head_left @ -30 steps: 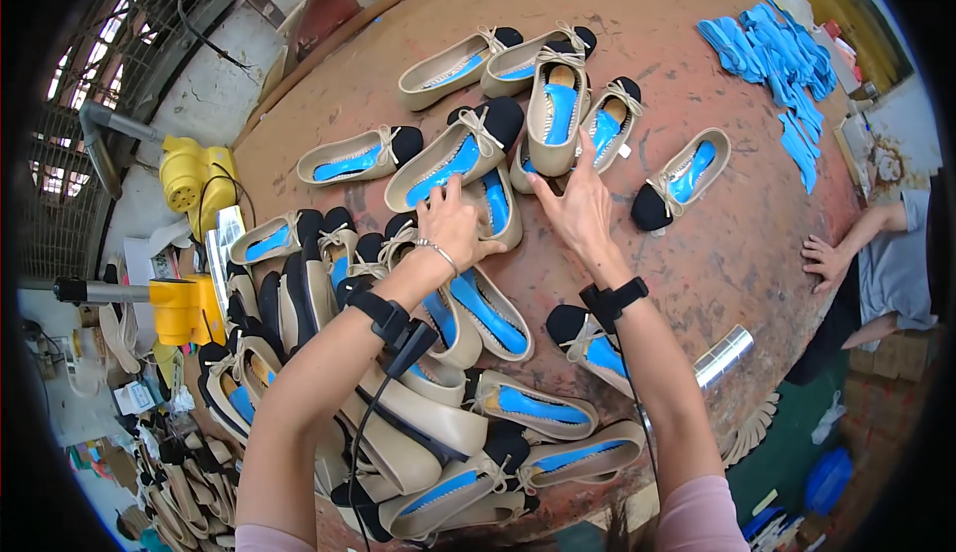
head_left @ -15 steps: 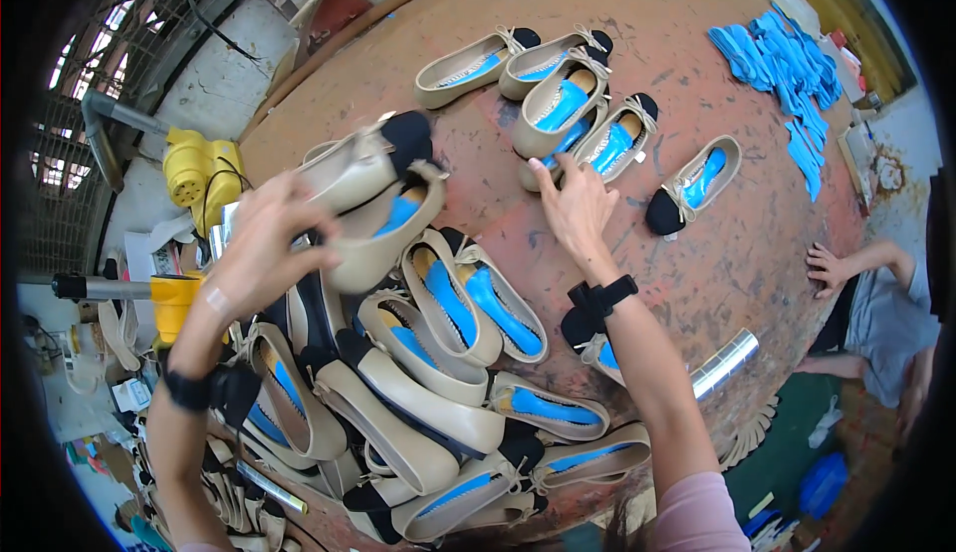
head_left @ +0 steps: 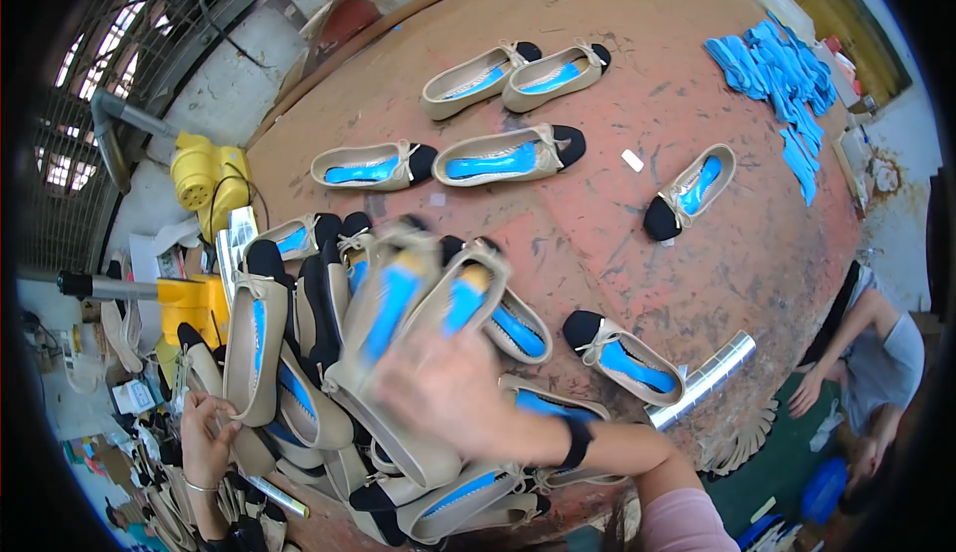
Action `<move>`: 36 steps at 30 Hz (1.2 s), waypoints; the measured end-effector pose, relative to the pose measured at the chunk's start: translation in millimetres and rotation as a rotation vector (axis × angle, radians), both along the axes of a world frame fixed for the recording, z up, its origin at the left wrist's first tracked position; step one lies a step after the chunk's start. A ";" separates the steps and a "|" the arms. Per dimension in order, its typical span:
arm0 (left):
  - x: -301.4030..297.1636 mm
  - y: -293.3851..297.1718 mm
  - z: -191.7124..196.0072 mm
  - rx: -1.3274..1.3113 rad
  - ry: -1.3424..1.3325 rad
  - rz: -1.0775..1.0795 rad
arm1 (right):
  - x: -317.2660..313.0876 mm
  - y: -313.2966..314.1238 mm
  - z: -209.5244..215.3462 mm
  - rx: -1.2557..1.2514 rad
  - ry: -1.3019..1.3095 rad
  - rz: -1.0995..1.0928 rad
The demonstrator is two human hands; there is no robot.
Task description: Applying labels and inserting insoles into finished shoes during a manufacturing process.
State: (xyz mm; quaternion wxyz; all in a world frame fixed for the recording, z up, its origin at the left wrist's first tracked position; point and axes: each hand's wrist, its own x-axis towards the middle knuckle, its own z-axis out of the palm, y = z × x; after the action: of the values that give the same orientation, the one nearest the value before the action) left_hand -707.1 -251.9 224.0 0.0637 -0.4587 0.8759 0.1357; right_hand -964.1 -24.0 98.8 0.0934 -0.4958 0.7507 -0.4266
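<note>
My left hand [head_left: 207, 438] pinches the heel of a beige ballet flat [head_left: 242, 363] with a black toe, at the left edge of a shoe pile. My right hand [head_left: 438, 388] is smeared by motion over the pile and grips the heel end of two ballet flats [head_left: 392, 298], side by side and also blurred; its fingers are partly hidden. Beneath lie several more beige flats [head_left: 398, 433] with blue insoles and black toes, heaped at odd angles. Two flats [head_left: 493, 164] lie in a row beyond the pile, toes to the right.
Two flats [head_left: 556, 76] lie farther back, one [head_left: 689, 194] at right, another [head_left: 627, 361] beside a silvery roll [head_left: 705, 378]. Blue gloves or cloths [head_left: 777, 74] heap at the far right. A yellow machine [head_left: 204, 179] stands left. Another person's arm [head_left: 846, 338] shows at right.
My right hand has come from the far shoes toward me, onto the pile. My left hand has let go of its shoes and dropped to the lower left. Two flats now lie mid-table.
</note>
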 end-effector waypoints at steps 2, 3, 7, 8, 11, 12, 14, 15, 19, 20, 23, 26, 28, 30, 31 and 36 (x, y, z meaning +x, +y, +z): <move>-13.5 -6.2 -8.6 0.128 -0.042 0.060 | 26.5 6.4 23.1 -0.061 -0.159 0.302; -24.2 -7.4 -2.5 0.114 -0.105 -0.060 | 20.2 14.0 27.7 -0.211 -0.286 0.376; -75.2 -20.9 35.7 -0.033 -0.195 -0.305 | -89.2 45.3 11.6 -0.248 -0.205 0.115; -99.2 -25.2 36.6 -0.128 -0.137 -0.377 | -128.6 63.7 0.6 -0.137 -0.146 -0.122; -212.0 -48.7 -5.3 -0.219 -0.070 -0.590 | -232.6 116.4 -69.6 0.392 0.201 -0.720; -258.9 -47.8 -21.4 -0.144 -0.013 -0.722 | -252.2 133.5 -91.0 0.509 0.281 -0.797; -336.6 -56.6 -89.8 -0.138 0.069 -0.886 | -267.3 149.2 -122.1 0.529 0.391 -0.840; -371.4 -59.3 -122.1 -0.034 0.081 -0.918 | -270.8 146.1 -129.0 0.608 0.311 -0.852; -446.5 -43.8 -196.0 -0.045 -0.016 -0.830 | -298.3 96.6 -142.6 0.579 0.253 -0.842; -451.9 -42.1 -216.4 -0.124 -0.030 -0.878 | -303.8 78.6 -138.8 0.492 0.274 -0.846; -453.1 -52.6 -234.6 -0.236 -0.153 -0.922 | -326.1 7.4 -129.3 0.407 0.212 -0.659; -447.8 -53.9 -240.0 -0.230 -0.247 -0.913 | -356.7 -34.6 -138.3 0.399 0.263 -0.522; -437.9 -56.6 -235.1 -0.204 -0.266 -0.882 | -355.0 -56.6 -138.7 0.455 0.241 -0.457; -427.2 -51.2 -220.7 -0.146 -0.404 -0.919 | -352.1 -67.8 -142.6 0.514 0.220 -0.384; -423.2 -51.1 -208.9 -0.139 -0.414 -0.913 | -350.8 -70.5 -144.9 0.514 0.203 -0.383; -371.3 -51.5 -105.5 -0.388 -0.195 -1.013 | -310.5 -32.7 -118.8 0.399 0.036 -0.305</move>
State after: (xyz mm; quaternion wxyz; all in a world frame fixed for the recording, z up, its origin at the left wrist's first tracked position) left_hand -1078.4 -303.5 118.5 0.1162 0.0066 0.9861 -0.1188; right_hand -1274.6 -56.7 -20.0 0.1106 -0.3561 0.8876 -0.2705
